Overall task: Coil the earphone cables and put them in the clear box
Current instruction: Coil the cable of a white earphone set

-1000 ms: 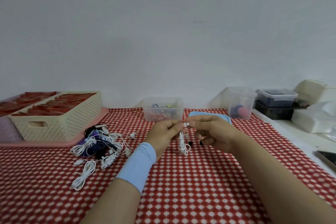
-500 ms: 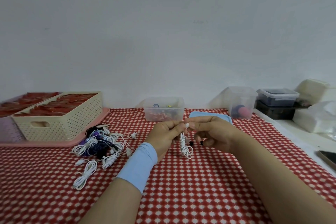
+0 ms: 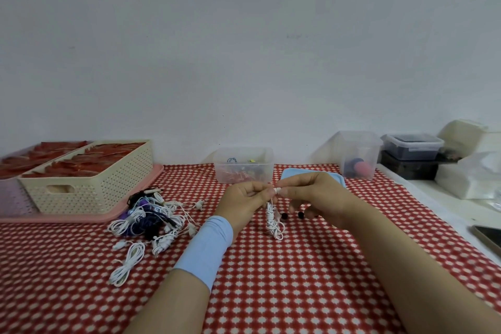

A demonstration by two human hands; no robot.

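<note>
The cable [image 3: 273, 221] is held up over the cloth [image 3: 298, 279], in front of the box [image 3: 244, 171] and not yet in it. Its top end is pinched between thumb and forefinger of the left hand [image 3: 244, 199] and likewise of the right hand [image 3: 311, 194]. The two hands are brought together so that the fingertips meet. Below the pinch a tight white bundle hangs, with slack loops at its foot. Two dark buds [image 3: 284, 216] are seen just beside it, under the right hand.

The chief risk is judged to be unwinding. If either pinch is eased before the end is secured, the wraps could be let loose from the top and the bundle would fall open. Whether the end is being tucked in or merely held cannot be told, since it is hidden by the fingers.

The slack loops and the free buds could be caught on the rim of the box, or on the other things already lying in it, should the bundle be dropped in carelessly. A weakly bound coil might also spring apart once released there. The lid [image 3: 287, 175] lies just behind the hands and could be brushed on the way across. The pile [image 3: 151, 222] is well apart to the left, so tangling with it is thought unlikely.
</note>
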